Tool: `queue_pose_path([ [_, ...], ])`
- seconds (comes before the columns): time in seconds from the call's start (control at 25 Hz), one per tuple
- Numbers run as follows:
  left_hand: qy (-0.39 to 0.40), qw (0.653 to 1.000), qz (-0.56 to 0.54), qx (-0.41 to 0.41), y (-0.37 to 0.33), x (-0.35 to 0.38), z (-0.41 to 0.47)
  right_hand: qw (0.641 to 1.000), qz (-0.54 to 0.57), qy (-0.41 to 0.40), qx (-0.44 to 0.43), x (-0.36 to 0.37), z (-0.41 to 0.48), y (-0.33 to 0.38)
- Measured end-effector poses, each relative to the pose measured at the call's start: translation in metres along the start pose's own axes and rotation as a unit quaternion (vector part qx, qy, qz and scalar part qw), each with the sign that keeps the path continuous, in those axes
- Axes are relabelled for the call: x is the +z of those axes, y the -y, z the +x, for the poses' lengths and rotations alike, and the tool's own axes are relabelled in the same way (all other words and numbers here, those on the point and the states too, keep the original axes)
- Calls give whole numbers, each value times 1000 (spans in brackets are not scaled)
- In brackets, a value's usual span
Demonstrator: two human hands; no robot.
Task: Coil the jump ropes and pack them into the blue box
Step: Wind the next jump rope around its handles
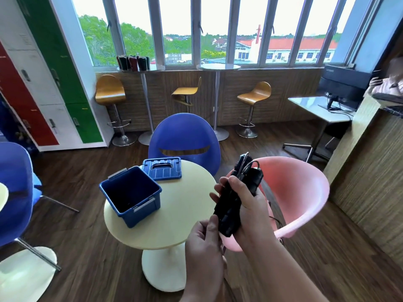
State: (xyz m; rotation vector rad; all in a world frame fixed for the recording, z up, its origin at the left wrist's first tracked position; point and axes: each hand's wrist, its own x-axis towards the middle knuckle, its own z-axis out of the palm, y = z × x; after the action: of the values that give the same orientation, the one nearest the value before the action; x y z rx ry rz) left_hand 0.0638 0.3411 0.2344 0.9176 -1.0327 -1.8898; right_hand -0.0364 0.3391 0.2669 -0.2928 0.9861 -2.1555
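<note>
Head view: both hands on a black jump rope above the table edge, with the blue box open nearby.

The right hand (246, 205) is wrapped round a bundle of black jump rope handles (229, 203), thumb across the front. The handles stand tilted, with thin cord (250, 165) looping at their upper end. The left hand (205, 243) sits just below with its fingers curled and its thumb against the lower end of the handles; whether it pinches the cord cannot be told. The hands hang between a round cream table (181, 223) and a pink chair (305, 192). On the table stands the blue box (130, 197), top open, and its lid (162, 168) lies flat just behind it, touching the box's far corner. A blue chair (185, 134) stands beyond the table.
</note>
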Motion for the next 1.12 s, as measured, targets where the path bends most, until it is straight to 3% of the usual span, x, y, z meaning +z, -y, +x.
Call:
queue_pose_path([
  [0.2, 26, 990, 101, 97, 2, -10, 2, 999, -42, -19, -25, 5, 9, 10],
  [0.36, 67, 983, 130, 107, 3, -20, 6, 1000, -16, 1, 20, 3, 13, 10],
  [0.6, 129, 984, 112, 57, 9, -35, 15, 998, 30, 29, 42, -5, 20, 8],
  [0.92, 183, 978, 91, -29, 8, -50, 25, 999, -2, 22, 25, -4, 18, 1],
  [1.12, 219, 971, 98, -25, -21, -48, 34, 998, -15, 57, 27, -3, 10, 0],
])
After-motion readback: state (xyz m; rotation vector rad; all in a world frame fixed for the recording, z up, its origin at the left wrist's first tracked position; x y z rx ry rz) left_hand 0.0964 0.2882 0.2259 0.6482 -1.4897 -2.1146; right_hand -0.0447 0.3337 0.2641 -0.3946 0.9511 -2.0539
